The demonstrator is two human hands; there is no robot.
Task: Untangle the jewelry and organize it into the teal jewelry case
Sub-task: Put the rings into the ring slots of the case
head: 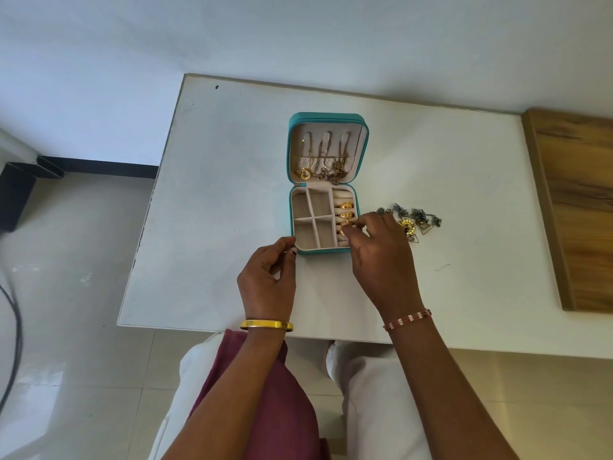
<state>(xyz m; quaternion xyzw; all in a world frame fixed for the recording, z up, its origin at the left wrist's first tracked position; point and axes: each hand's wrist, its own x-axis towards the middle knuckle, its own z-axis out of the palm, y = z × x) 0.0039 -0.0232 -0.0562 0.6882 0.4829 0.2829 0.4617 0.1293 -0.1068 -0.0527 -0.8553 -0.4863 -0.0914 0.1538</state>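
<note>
Rings go into the open teal jewelry case (326, 250) on the white table (212, 194).

Loosely curled left hand (268, 280) holds nothing; right hand (381, 250) pinches a gold ring (343, 231) at the ring rolls. Necklaces (323, 167) hang in the lid; tangled earrings (413, 222) remain outside.

No text, label, brand, number or sign can be read anywhere in the view. No lettering is borne by the teal jewelry case (328, 119) or by the worktop (232, 200), and the wooden panel (577, 207) at three o'clock is marked only by its grain.
</note>
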